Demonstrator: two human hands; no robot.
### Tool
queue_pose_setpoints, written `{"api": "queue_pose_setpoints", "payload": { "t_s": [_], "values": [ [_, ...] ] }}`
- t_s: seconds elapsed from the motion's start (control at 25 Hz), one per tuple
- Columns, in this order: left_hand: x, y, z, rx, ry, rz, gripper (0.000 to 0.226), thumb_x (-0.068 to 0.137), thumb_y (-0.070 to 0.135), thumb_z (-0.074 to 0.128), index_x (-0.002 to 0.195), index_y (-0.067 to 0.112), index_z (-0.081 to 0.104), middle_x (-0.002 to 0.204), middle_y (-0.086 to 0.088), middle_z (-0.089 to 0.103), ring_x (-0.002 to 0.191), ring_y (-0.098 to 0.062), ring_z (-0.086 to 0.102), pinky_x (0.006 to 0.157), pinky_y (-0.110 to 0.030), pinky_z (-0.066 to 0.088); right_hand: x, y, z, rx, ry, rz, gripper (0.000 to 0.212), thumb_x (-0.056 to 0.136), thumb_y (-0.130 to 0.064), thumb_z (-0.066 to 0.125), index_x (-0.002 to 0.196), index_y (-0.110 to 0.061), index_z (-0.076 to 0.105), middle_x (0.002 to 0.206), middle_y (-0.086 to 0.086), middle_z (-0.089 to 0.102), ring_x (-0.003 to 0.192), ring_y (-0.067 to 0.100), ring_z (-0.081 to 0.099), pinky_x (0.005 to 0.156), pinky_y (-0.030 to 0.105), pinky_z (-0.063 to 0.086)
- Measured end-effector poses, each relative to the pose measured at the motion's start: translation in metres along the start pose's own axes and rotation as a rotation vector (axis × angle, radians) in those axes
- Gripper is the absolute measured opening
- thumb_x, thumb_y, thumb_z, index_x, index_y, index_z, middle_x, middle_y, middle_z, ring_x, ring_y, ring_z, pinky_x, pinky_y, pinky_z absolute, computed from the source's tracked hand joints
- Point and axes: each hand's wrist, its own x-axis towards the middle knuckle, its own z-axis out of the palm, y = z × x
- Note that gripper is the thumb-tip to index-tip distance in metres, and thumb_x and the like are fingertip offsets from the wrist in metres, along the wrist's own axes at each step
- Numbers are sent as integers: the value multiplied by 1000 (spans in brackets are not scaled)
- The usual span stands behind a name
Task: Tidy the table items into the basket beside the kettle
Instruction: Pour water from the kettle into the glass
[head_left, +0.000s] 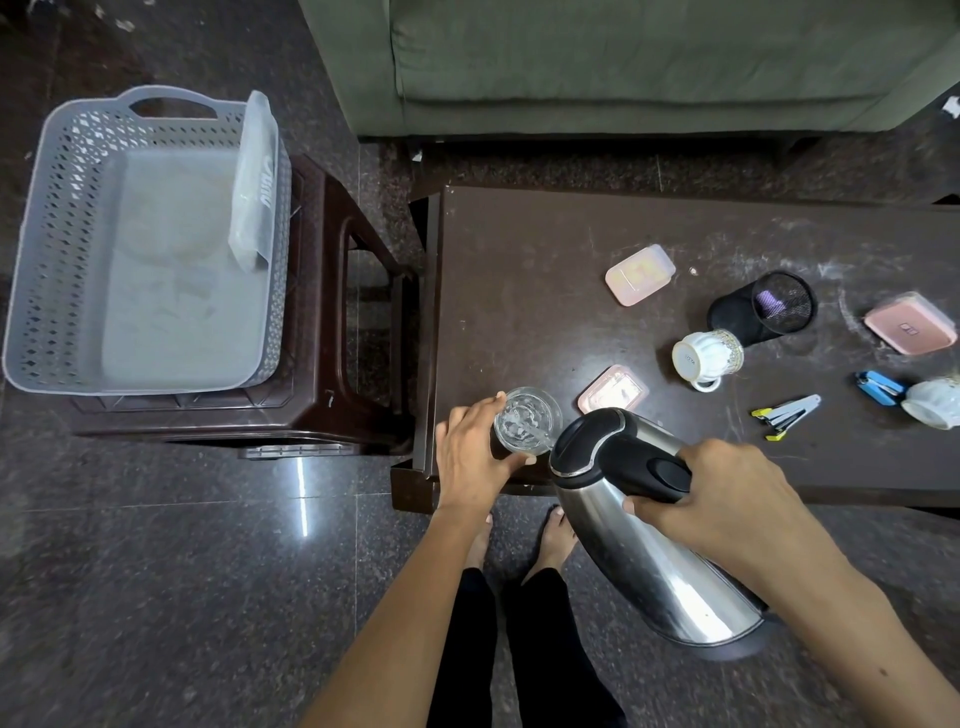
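My right hand (727, 499) grips the black handle of a steel kettle (649, 545), tilted with its spout over a clear glass (527, 418). My left hand (475, 457) holds that glass at the near left corner of the dark table (519, 291). A thin stream of water runs into the glass. On the table lie pink lidded boxes (640, 274) (613, 389) (910, 322), a tipped white cup (706, 356), a black mesh holder (763, 306) on its side, a blue stapler (878, 387) and another white cup (935, 402). The grey basket (52, 218) sits on a brown stool, left.
A clear plastic packet (254, 182) leans inside the basket's right wall. The brown stool (322, 312) stands between basket and table. A green sofa (623, 62) fills the far side. Clips (787, 413) lie near the stapler. My bare feet (519, 540) stand on the dark polished floor.
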Motion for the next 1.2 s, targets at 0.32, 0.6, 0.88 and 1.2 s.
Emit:
{"api": "queue_pose_setpoints", "payload": {
  "t_s": [0.32,0.6,0.88,1.2],
  "values": [
    [0,1,-1,11,-9,-1,83,60,48,81,133,25,49,134,12,54,119,-12,44,96,-25,26,-1,-2,-3,16,-13,14,43,69,-49,72,62,-15,46,62,-1,48,66,28,50,59,27,38],
    [0,1,-1,9,-8,-1,82,60,46,81,133,25,49,134,12,55,118,-13,45,94,-25,26,-2,-3,-3,15,-13,16,44,69,-50,71,59,-17,43,62,-1,46,67,29,50,59,27,38],
    [0,0,-1,23,-13,-3,82,60,47,81,132,25,49,134,12,55,119,-13,44,94,-27,27,-3,-6,-3,23,-12,35,45,69,-49,72,58,-17,42,61,-1,46,65,29,49,59,27,38],
    [-1,1,-2,36,-4,3,81,61,45,81,133,25,49,133,11,55,118,-13,44,94,-26,26,-3,1,5,21,44,10,45,67,-51,73,59,-16,45,59,0,49,63,29,50,55,28,36]
  ]
}}
